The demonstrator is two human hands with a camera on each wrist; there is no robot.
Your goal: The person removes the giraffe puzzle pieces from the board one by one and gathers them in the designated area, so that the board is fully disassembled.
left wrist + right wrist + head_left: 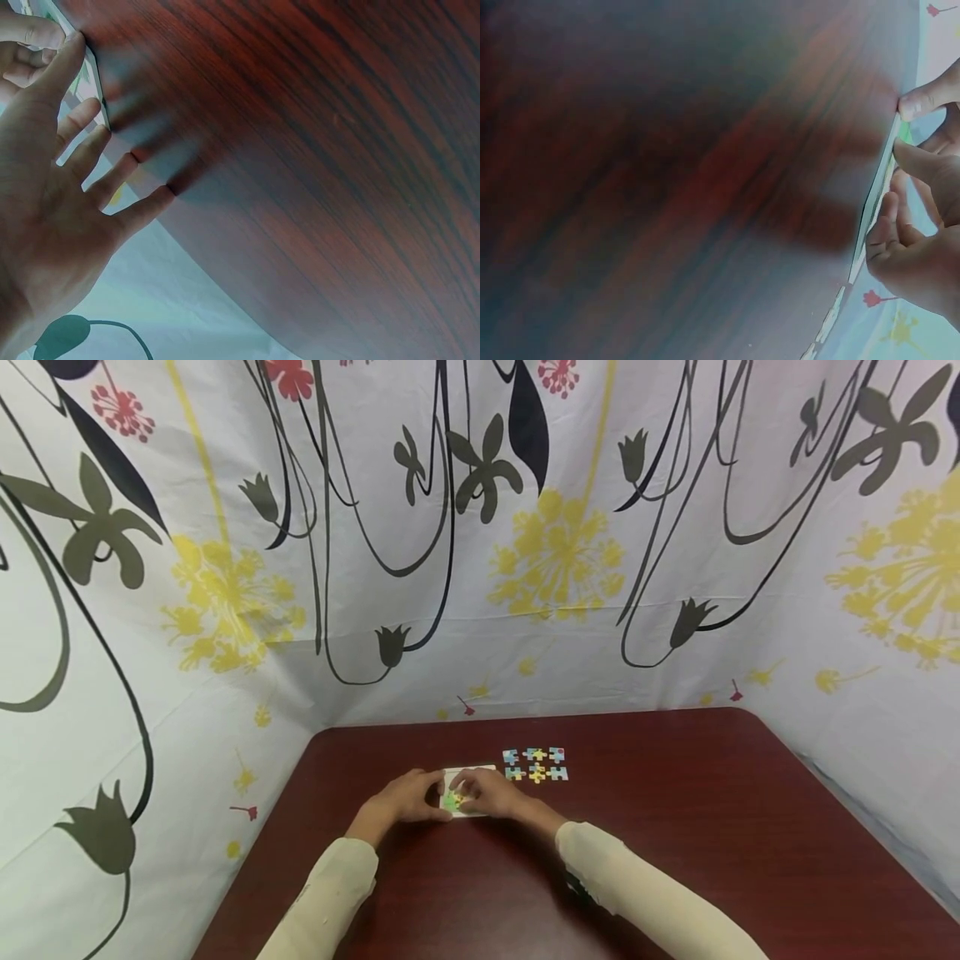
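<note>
A small jigsaw board with a pale rim and a green and yellow picture lies flat on the table. My left hand holds it at its left side, thumb at the near corner and index finger toward the far one. In the left wrist view, the other fingers are spread and touch the tabletop. Over the board, my right hand has its thumb and curled fingers together on a puzzle piece, mostly hidden by the fingers. Loose jigsaw pieces lie in two rows just right of the board.
The dark red-brown wooden table has rounded far corners. A white cloth printed with flowers and stems hangs behind it and along both sides.
</note>
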